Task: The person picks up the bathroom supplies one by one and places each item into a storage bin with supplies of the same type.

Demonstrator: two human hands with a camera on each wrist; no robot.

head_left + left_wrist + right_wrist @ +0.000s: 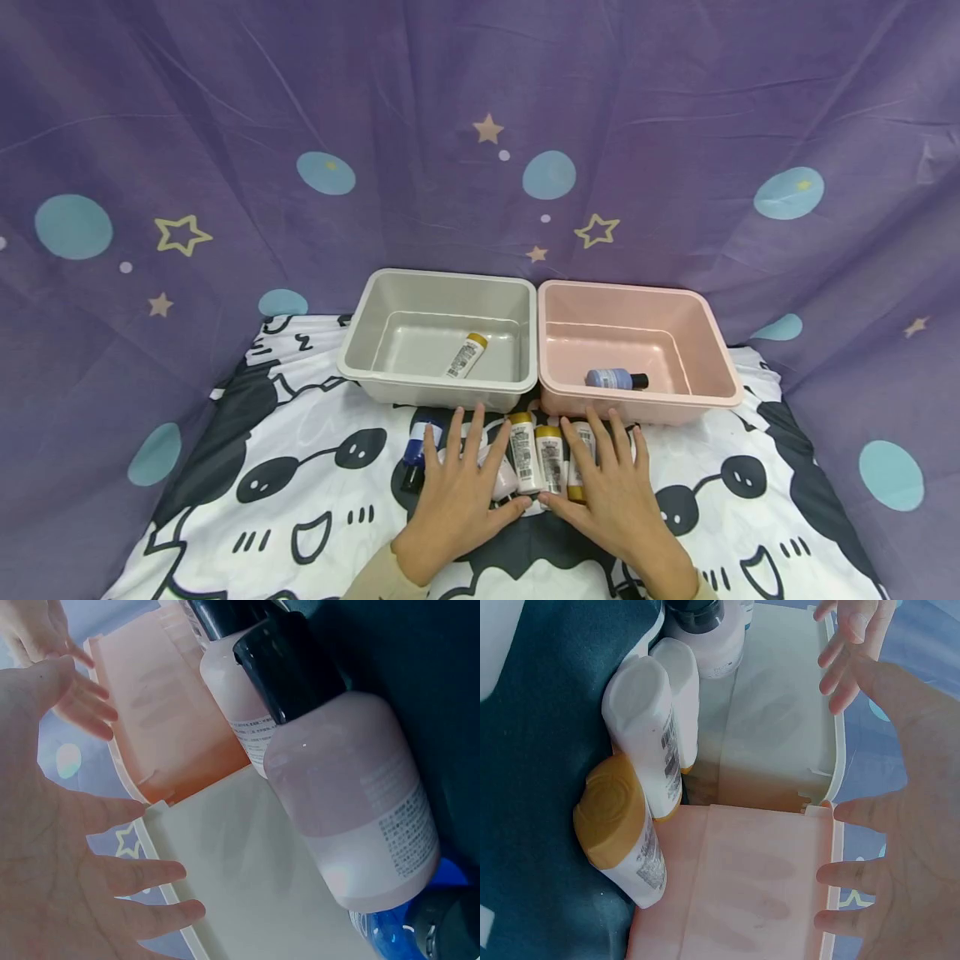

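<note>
Only in head view: light-blue bottle point(609, 379) inside pink bin point(637, 312)

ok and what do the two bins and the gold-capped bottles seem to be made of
Gray bin: probably molded plastic, slightly glossy, judging by rounded edges and light streaks. Pink bin: likely the same, with similar highlights. Gold-capped bottles: seemingly opaque plastic, satin, from smooth, softly shining white bodies.

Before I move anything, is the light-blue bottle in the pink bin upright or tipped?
Tipped: in the head view the light-blue bottle lies on its side in the pink bin, its black cap pointing sideways.
</note>
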